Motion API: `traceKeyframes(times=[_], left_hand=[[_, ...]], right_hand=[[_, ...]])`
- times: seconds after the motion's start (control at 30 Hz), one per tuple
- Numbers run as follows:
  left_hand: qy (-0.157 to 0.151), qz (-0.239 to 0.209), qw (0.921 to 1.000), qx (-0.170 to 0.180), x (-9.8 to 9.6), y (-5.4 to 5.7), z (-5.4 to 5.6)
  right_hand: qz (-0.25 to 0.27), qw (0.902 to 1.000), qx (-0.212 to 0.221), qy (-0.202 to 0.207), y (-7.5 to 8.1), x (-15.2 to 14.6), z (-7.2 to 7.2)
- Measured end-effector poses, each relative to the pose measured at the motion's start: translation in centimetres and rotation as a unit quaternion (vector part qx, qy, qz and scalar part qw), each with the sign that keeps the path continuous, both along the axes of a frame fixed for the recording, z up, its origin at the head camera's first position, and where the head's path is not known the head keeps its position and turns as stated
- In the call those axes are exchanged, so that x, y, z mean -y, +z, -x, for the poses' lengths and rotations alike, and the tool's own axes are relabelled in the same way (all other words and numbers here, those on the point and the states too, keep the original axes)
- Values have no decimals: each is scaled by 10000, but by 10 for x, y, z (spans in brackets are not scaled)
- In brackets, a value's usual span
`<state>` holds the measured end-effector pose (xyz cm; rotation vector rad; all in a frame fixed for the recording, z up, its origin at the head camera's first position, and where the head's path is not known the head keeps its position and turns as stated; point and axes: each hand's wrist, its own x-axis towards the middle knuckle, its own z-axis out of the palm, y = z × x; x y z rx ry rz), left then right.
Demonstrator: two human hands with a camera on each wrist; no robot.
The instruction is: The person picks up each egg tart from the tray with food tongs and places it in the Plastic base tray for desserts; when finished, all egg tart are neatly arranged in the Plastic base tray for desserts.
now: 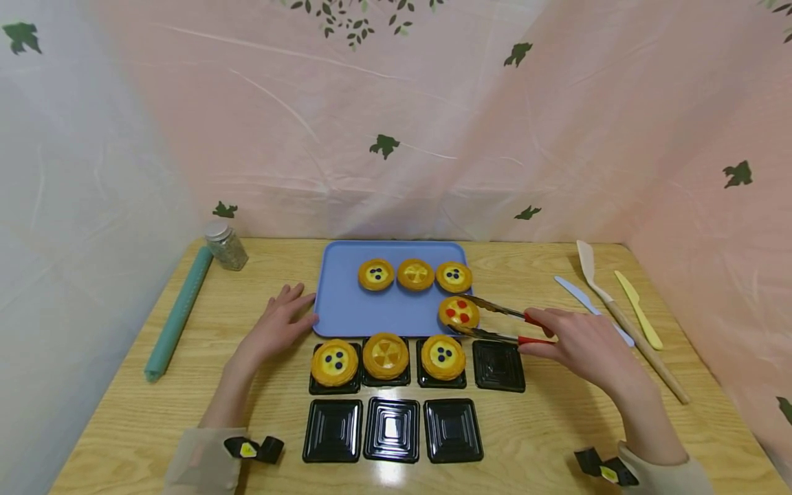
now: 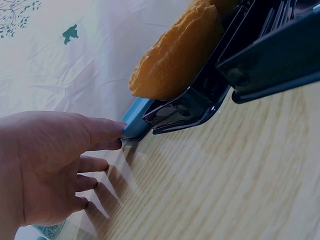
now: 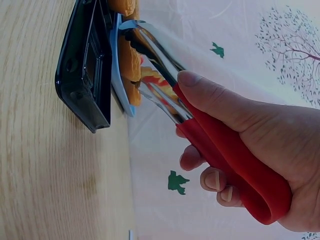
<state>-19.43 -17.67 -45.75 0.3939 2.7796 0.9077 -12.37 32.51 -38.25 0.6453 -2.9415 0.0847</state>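
Wooden tabletop (image 1: 544, 433) below, right grip (image 1: 578, 344) clasps tongs (image 3: 227, 152); relaxed left grip (image 1: 280, 323) touches tray (image 1: 346, 299).

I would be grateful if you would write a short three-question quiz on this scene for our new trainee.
1. True or false: the right hand grips the tongs.
2. How many of the black trays hold no tart?
3. What colour are the topping pieces on the tart between the tongs' tips: A dark blue, B red, C green?

Key: 1 true; 2 four; 3 B.
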Motion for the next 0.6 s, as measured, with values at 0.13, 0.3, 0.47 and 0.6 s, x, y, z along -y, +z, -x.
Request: traceKeyframes(times=[0.13,0.3,0.47,0.6], left_hand=[[-2,-7,10000,5,0,1,0],[11,28,10000,-6,2,2,-1],[26,17,10000,-22,3,2,-1],[12,24,10000,0,3,1,0]], right_hand=[[6,10000,-11,11,0,1,0],[32,10000,-39,39,0,2,1],[4,9999,72,-90,4,2,-3],[31,9995,98,-284,12,-6,-19]])
